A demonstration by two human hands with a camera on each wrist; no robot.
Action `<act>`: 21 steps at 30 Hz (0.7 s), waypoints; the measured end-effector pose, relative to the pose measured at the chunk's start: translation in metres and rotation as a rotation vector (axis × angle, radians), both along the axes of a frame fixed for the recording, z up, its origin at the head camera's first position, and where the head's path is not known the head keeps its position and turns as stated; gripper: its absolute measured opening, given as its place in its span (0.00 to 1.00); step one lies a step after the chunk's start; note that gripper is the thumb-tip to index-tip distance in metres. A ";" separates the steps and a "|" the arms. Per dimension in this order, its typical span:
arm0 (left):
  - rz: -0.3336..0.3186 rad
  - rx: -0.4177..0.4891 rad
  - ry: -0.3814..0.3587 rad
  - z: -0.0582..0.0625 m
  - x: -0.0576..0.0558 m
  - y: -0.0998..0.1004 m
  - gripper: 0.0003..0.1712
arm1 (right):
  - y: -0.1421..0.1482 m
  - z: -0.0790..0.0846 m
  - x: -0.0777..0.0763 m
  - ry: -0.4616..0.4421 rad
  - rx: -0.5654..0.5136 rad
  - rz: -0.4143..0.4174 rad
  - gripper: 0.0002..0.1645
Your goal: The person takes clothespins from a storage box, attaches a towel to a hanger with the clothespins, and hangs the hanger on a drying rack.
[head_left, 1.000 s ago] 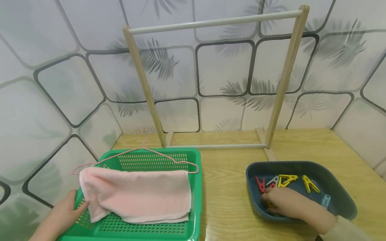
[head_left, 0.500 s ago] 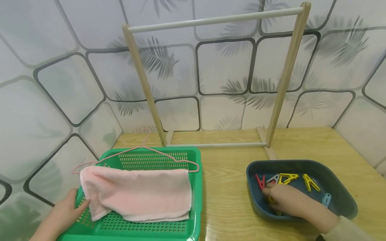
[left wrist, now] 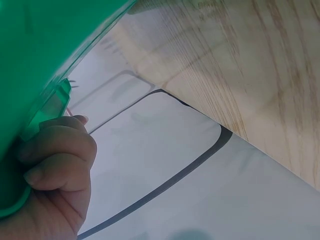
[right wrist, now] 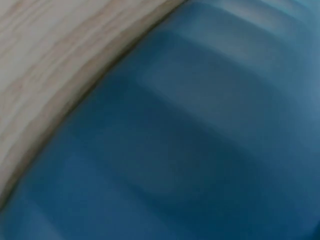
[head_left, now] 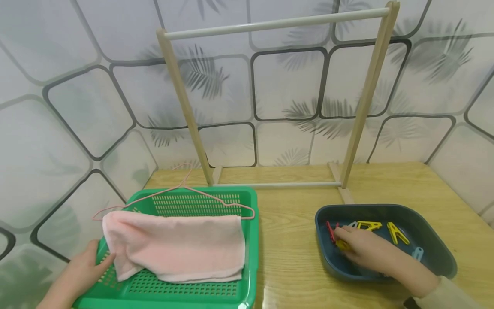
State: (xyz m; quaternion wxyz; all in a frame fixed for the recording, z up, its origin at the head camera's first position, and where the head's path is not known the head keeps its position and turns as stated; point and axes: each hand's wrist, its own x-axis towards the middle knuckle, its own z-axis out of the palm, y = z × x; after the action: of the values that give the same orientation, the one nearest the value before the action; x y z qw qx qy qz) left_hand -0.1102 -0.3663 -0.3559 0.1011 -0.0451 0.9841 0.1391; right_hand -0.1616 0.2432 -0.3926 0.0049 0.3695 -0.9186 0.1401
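Note:
My left hand (head_left: 79, 270) grips the left rim of a green plastic basket (head_left: 252, 240), and its fingers (left wrist: 65, 145) curl round the edge in the left wrist view. Over the basket lies a pink hanger (head_left: 183, 186) with a pink towel (head_left: 185, 246) draped on it. My right hand (head_left: 370, 251) reaches into a dark blue tub (head_left: 436, 251), pinching a yellow clothespin (head_left: 342, 245) at its fingertips, partly hidden by the hand. Just left of the fingertips is a red clothespin (head_left: 330, 231). The right wrist view shows only the blurred tub wall (right wrist: 165, 140) and wood.
Behind the basket and tub stands a rack with wooden posts (head_left: 368, 96) and a white top bar (head_left: 278, 25). More yellow clothespins (head_left: 397, 233) and a light blue one (head_left: 417, 253) lie in the tub. The wooden table (head_left: 289, 223) meets patterned walls (head_left: 287, 86) at the back and sides.
My right hand has risen slightly inside the tub, with the yellow clothespin now showing at its fingertips. The left hand, basket and towel stay in place.

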 end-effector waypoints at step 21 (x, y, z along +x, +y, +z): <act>-0.012 -0.003 0.027 0.000 0.002 0.000 0.41 | 0.004 0.011 0.000 0.169 -0.155 -0.040 0.18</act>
State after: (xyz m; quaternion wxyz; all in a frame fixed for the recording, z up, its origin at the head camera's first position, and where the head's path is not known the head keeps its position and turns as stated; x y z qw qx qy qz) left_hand -0.1078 -0.3659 -0.3555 0.0885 -0.0376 0.9858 0.1375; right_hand -0.1613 0.2472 -0.3812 0.1135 0.3599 -0.9086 0.1789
